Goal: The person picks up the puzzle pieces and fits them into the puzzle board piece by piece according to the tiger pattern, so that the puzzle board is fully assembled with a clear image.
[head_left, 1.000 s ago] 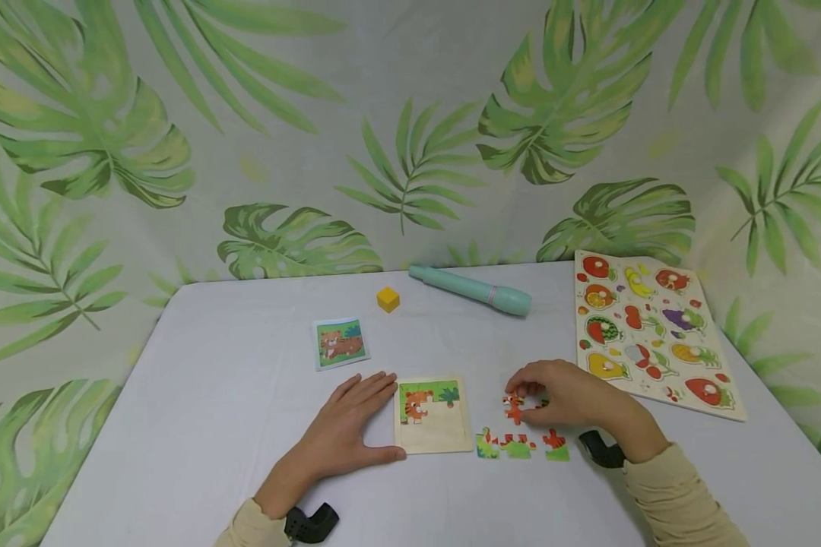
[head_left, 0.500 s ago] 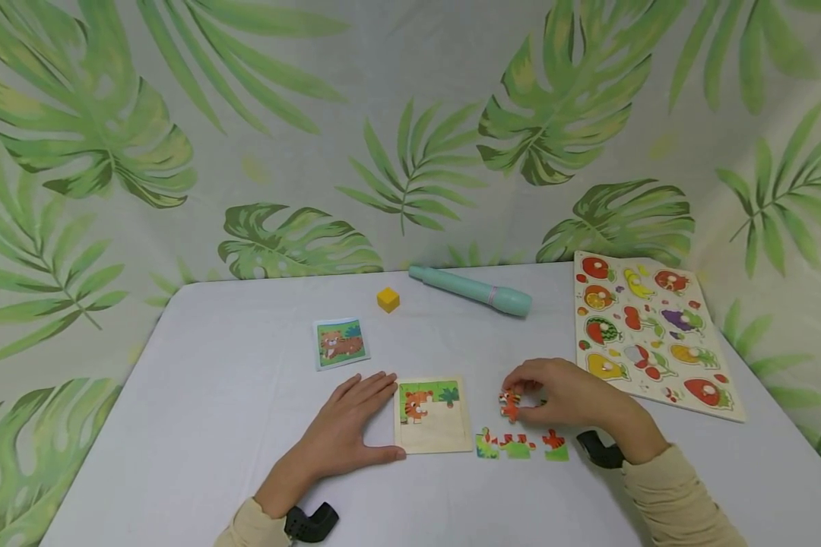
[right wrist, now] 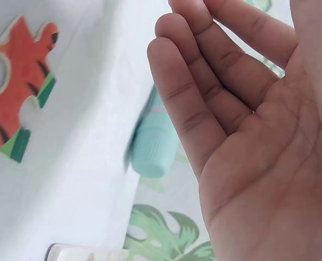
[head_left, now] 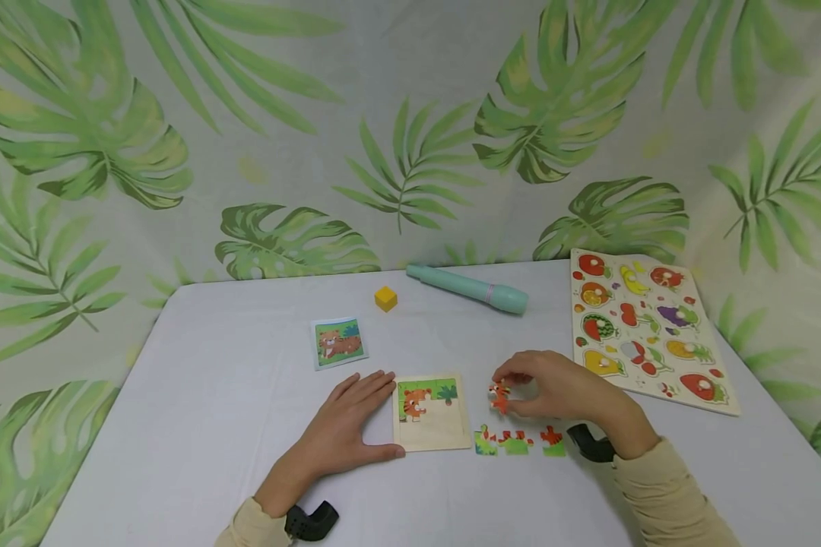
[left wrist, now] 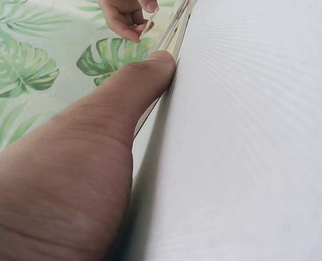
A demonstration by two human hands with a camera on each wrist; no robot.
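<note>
In the head view a wooden puzzle board [head_left: 438, 435] lies on the table, tiger-picture pieces filling its upper part. My left hand [head_left: 345, 425] rests at the board's left side, fingers spread straight, with the thumb by the lower left corner. Right of the board, my right hand [head_left: 564, 387] pinches an orange-and-white puzzle piece [head_left: 498, 396], lifted off the table and tilted. Several loose pieces lie below it, among them a green-and-red piece [head_left: 516, 443] and another [head_left: 553, 441]. The right wrist view shows an orange piece with green edges [right wrist: 25, 81] on the table, covered by the hand in the head view.
A tiger picture card [head_left: 339, 343] lies behind my left hand. Farther back are a yellow cube [head_left: 386, 298] and a mint-green tube-shaped thing [head_left: 472, 288]. At the right lies a fruit puzzle board [head_left: 650, 327]. Leaf-patterned cloth [head_left: 280, 114] hangs behind the table.
My right hand has raised the orange-and-white puzzle piece from among the loose pieces and carried it slightly left, closer to the board. The left hand has stayed at the board.
</note>
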